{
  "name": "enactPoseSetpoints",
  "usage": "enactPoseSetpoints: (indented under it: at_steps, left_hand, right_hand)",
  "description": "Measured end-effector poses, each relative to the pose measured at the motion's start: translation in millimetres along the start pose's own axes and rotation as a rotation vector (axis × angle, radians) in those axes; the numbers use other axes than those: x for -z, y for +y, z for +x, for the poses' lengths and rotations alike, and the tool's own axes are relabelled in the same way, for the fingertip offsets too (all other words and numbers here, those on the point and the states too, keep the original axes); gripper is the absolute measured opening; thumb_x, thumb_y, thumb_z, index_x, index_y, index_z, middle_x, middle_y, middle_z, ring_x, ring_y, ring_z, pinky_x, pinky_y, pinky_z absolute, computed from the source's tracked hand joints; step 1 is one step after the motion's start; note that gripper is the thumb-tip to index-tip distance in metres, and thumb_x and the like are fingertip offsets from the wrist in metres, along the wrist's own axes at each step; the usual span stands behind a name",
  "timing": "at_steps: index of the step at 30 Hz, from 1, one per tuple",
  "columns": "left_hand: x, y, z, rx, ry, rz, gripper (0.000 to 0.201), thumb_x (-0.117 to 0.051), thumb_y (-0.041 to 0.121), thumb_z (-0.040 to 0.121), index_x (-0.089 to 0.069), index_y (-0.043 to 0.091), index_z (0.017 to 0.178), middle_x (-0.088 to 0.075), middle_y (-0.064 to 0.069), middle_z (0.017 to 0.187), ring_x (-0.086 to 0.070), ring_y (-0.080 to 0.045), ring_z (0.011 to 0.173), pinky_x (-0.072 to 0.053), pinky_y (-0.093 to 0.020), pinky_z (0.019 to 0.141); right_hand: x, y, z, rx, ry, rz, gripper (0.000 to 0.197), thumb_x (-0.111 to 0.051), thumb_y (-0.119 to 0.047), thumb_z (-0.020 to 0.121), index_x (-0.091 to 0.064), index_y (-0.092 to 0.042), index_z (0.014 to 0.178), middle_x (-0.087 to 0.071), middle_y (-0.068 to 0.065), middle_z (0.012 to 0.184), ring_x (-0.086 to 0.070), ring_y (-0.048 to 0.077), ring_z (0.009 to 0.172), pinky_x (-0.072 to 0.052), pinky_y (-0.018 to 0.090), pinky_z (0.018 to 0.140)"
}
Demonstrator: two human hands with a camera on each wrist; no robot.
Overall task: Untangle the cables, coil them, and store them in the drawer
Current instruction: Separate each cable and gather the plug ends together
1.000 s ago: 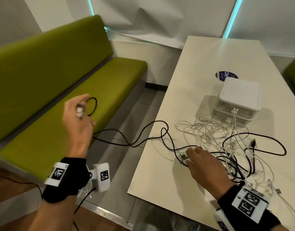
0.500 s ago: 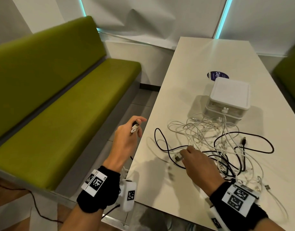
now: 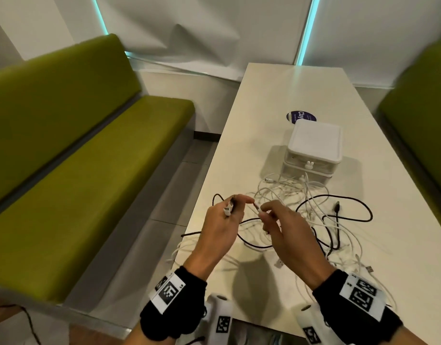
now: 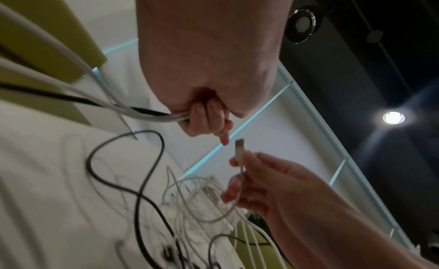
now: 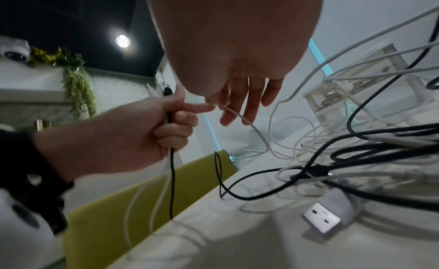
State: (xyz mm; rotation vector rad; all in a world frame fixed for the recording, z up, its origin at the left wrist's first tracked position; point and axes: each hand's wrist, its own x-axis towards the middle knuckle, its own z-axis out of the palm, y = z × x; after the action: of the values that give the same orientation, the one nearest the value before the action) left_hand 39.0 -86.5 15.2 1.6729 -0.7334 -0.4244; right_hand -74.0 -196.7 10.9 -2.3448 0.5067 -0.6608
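Hands over table's (image 3: 271,95) near-left edge: left hand (image 3: 220,226) clutches black and white cable ends, right hand (image 3: 288,235) pinches a white plug (image 4: 238,150). Cables (image 3: 321,215) tangled beyond right hand; drawer box (image 3: 314,148) farther ahead.

Two hands meet over tangled cables

The left hand (image 5: 133,134) grips a black cable (image 5: 171,179) and white ones; the right hand (image 5: 240,81) pinches a thin white cable (image 5: 247,122). A white USB plug (image 5: 325,219) lies on the worktop (image 5: 237,241).
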Motion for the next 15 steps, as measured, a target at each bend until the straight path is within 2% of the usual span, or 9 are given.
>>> enactPoseSetpoints:
  at_steps: [2, 4, 6, 9, 11, 13, 15]
  left_hand:
    - [-15, 2, -3, 0.073, -0.038, -0.049, 0.040, -0.041, 0.045, 0.100, -0.069, 0.027, 0.078, -0.034, 0.008, 0.055, -0.027, -0.009, 0.049, -0.025, -0.024, 0.048]
    - [-29, 4, -6, 0.128, -0.065, -0.104, 0.055, -0.040, 0.063, 0.093, -0.050, 0.020, 0.059, -0.029, 0.009, 0.052, -0.022, -0.011, 0.048, -0.018, -0.030, 0.050]
    - [-38, 6, -8, 0.155, -0.070, -0.150, 0.062, -0.038, 0.072, 0.087, -0.044, 0.016, 0.061, -0.030, 0.004, 0.053, -0.020, -0.012, 0.047, -0.016, -0.030, 0.051]
    - [-45, 7, -10, 0.145, -0.082, -0.111, 0.059, -0.036, 0.073, 0.079, -0.053, 0.019, 0.063, -0.035, -0.002, 0.053, -0.025, -0.011, 0.045, -0.020, -0.028, 0.048]
    - [-48, 8, -11, 0.117, -0.103, -0.105, 0.061, -0.038, 0.072, 0.079, -0.060, 0.018, 0.064, -0.036, -0.003, 0.054, -0.027, -0.009, 0.043, -0.023, -0.026, 0.046]
    - [-50, 12, -11, 0.103, -0.133, -0.123, 0.058, -0.039, 0.061, 0.086, -0.066, 0.015, 0.065, -0.035, 0.006, 0.048, -0.028, -0.004, 0.040, -0.026, -0.018, 0.043]
    - [-52, 15, -13, 0.096, -0.159, -0.119, 0.050, -0.041, 0.057, 0.086, -0.061, 0.027, 0.051, -0.035, 0.012, 0.042, -0.030, -0.001, 0.038, -0.027, -0.013, 0.043]
  right_hand:
    - [9, -4, -5, -0.018, 0.052, 0.161, 0.011, -0.055, -0.034, 0.097, -0.065, -0.030, 0.099, -0.064, -0.016, 0.070, -0.061, 0.011, 0.062, -0.048, 0.029, 0.059]
    - [16, -5, -9, -0.027, 0.100, 0.240, 0.015, -0.058, -0.031, 0.095, -0.071, -0.032, 0.102, -0.066, -0.023, 0.076, -0.063, 0.008, 0.067, -0.046, 0.021, 0.060]
    - [17, 0, -12, -0.046, 0.118, 0.282, 0.020, -0.058, -0.023, 0.096, -0.072, -0.027, 0.109, -0.068, -0.016, 0.086, -0.064, 0.007, 0.077, -0.048, 0.021, 0.068]
    - [16, 3, -17, -0.089, 0.043, 0.354, 0.042, -0.052, 0.002, 0.096, -0.064, -0.024, 0.126, -0.062, -0.011, 0.091, -0.061, 0.007, 0.071, -0.045, 0.016, 0.068]
    - [19, 2, -19, -0.116, 0.030, 0.390, 0.046, -0.051, 0.005, 0.095, -0.059, -0.026, 0.129, -0.065, -0.010, 0.093, -0.062, 0.012, 0.066, -0.050, 0.021, 0.065]
    - [23, 0, -21, -0.164, 0.057, 0.462, 0.036, -0.056, -0.002, 0.094, -0.055, -0.028, 0.119, -0.069, -0.007, 0.088, -0.065, 0.017, 0.066, -0.054, 0.032, 0.063]
    - [29, 1, -21, -0.204, 0.073, 0.536, 0.019, -0.062, -0.008, 0.093, -0.057, -0.023, 0.104, -0.071, -0.002, 0.082, -0.067, 0.021, 0.066, -0.056, 0.040, 0.065]
